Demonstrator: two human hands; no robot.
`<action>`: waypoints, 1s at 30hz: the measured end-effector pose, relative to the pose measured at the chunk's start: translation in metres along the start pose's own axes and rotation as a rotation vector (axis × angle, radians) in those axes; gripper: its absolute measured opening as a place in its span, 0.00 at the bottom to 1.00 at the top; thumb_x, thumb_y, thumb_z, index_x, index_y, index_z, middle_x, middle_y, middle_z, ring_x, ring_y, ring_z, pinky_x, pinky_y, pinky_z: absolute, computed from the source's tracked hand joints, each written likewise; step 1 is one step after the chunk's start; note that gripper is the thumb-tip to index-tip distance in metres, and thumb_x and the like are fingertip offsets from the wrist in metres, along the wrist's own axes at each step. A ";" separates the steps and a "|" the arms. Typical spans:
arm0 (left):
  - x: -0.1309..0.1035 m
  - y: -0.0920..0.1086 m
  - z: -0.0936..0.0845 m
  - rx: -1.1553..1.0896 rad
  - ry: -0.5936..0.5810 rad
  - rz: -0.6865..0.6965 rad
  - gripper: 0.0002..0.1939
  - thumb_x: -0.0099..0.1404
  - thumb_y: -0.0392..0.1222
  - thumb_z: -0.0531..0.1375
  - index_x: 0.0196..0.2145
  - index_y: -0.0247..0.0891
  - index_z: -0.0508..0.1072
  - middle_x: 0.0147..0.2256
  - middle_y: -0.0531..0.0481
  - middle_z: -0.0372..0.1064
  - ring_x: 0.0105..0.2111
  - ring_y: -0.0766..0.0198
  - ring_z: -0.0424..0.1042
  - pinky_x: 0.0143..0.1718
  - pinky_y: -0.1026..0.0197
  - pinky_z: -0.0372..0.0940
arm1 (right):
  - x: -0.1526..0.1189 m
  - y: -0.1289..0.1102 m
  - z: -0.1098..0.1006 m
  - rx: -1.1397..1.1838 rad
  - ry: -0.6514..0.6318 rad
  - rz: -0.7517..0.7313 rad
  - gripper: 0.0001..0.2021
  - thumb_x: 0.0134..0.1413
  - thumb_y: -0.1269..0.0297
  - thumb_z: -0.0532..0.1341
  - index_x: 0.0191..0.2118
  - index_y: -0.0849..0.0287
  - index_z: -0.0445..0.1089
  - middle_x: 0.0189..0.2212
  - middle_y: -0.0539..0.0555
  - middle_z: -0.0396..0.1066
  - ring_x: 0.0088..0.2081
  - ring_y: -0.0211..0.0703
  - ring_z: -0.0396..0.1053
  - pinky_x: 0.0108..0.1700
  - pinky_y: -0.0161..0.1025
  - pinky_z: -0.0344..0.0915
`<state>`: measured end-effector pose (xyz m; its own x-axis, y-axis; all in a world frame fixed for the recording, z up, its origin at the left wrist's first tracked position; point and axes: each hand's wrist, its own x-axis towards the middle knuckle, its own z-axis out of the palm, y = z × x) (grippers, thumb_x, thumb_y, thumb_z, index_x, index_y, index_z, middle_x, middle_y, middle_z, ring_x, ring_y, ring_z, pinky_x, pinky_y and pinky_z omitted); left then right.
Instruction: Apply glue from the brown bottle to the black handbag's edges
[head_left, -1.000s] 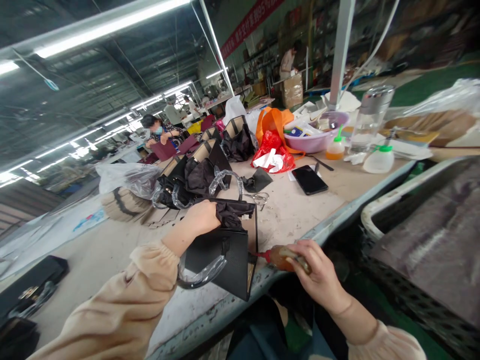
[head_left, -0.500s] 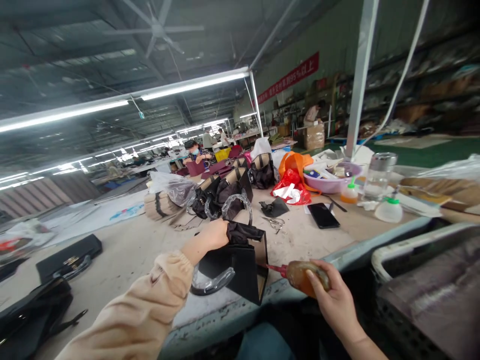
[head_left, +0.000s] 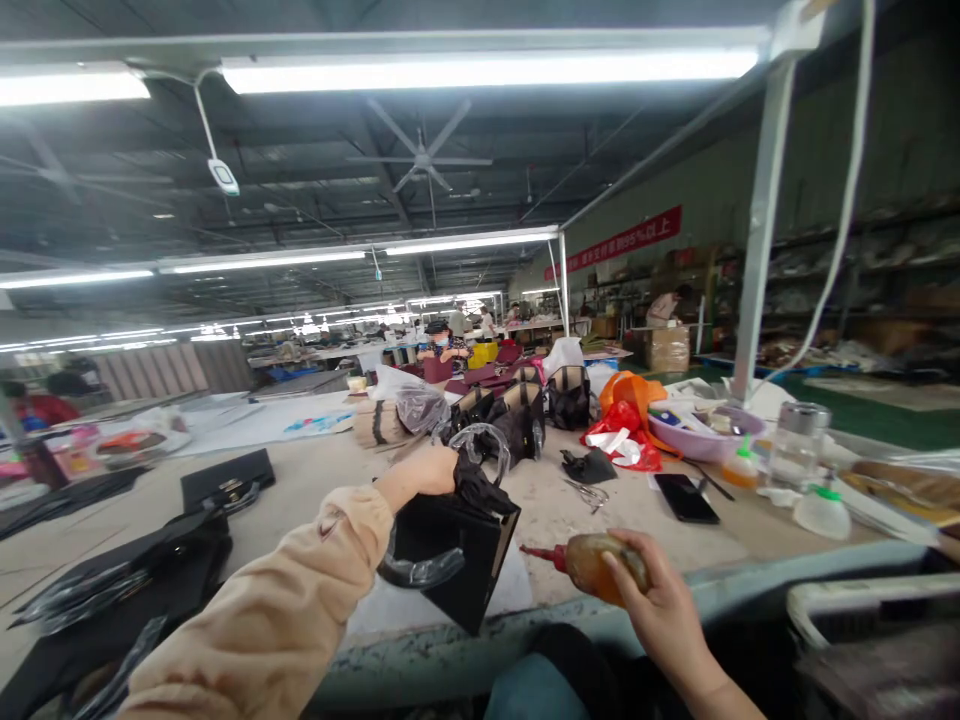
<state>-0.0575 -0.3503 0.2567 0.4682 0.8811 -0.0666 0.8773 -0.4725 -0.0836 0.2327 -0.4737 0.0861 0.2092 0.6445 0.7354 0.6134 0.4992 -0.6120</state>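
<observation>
My left hand (head_left: 429,472) grips the black lining (head_left: 480,488) at the top of a black bag (head_left: 457,550); its fingertips are hidden behind the cloth. The bag stands tilted near the table's front edge, with a plastic-wrapped handle (head_left: 424,570) on its near side. My right hand (head_left: 656,590) is closed around a bottle of amber liquid (head_left: 600,567). The bottle's red nozzle (head_left: 544,553) points left at the bag, a small gap away from it.
Black bags (head_left: 517,415), scissors (head_left: 589,494), a phone (head_left: 686,498), a purple basin (head_left: 705,437) and squeeze bottles (head_left: 823,512) stand or lie beyond. More black bags (head_left: 150,570) lie at left. A person (head_left: 442,345) sits farther back.
The view has tilted up and levelled. The nozzle, which was at the bag's open edge, is now a little away from it, and the bag's opening shows less.
</observation>
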 end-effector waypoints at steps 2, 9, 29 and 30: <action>0.001 -0.014 0.007 -0.027 -0.032 -0.004 0.11 0.53 0.44 0.62 0.32 0.34 0.78 0.33 0.40 0.77 0.33 0.55 0.75 0.34 0.61 0.67 | 0.000 -0.003 0.011 0.014 -0.035 0.000 0.12 0.60 0.54 0.57 0.45 0.54 0.67 0.39 0.53 0.71 0.41 0.47 0.71 0.43 0.42 0.70; 0.042 -0.043 0.058 -0.107 -0.113 -0.062 0.14 0.49 0.44 0.65 0.32 0.32 0.78 0.34 0.36 0.76 0.33 0.52 0.74 0.34 0.57 0.68 | -0.004 0.025 0.052 0.017 -0.126 0.025 0.12 0.61 0.54 0.56 0.45 0.54 0.66 0.39 0.54 0.71 0.41 0.47 0.71 0.43 0.43 0.70; 0.141 -0.055 0.121 -0.106 -0.284 -0.061 0.09 0.51 0.39 0.60 0.29 0.32 0.77 0.28 0.41 0.75 0.26 0.59 0.70 0.27 0.62 0.63 | 0.034 0.118 0.087 -0.101 -0.276 -0.036 0.17 0.59 0.51 0.60 0.47 0.56 0.63 0.39 0.55 0.67 0.39 0.47 0.69 0.41 0.42 0.69; 0.141 -0.055 0.121 -0.103 -0.292 -0.057 0.10 0.51 0.40 0.60 0.29 0.31 0.77 0.28 0.41 0.75 0.27 0.59 0.70 0.27 0.62 0.63 | 0.033 0.119 0.089 -0.098 -0.276 -0.067 0.16 0.59 0.52 0.60 0.46 0.57 0.63 0.38 0.55 0.67 0.38 0.46 0.69 0.40 0.42 0.68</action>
<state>-0.0525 -0.2021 0.1314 0.3808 0.8564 -0.3487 0.9144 -0.4047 0.0047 0.2454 -0.3415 0.0118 -0.0404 0.7517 0.6582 0.6920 0.4963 -0.5243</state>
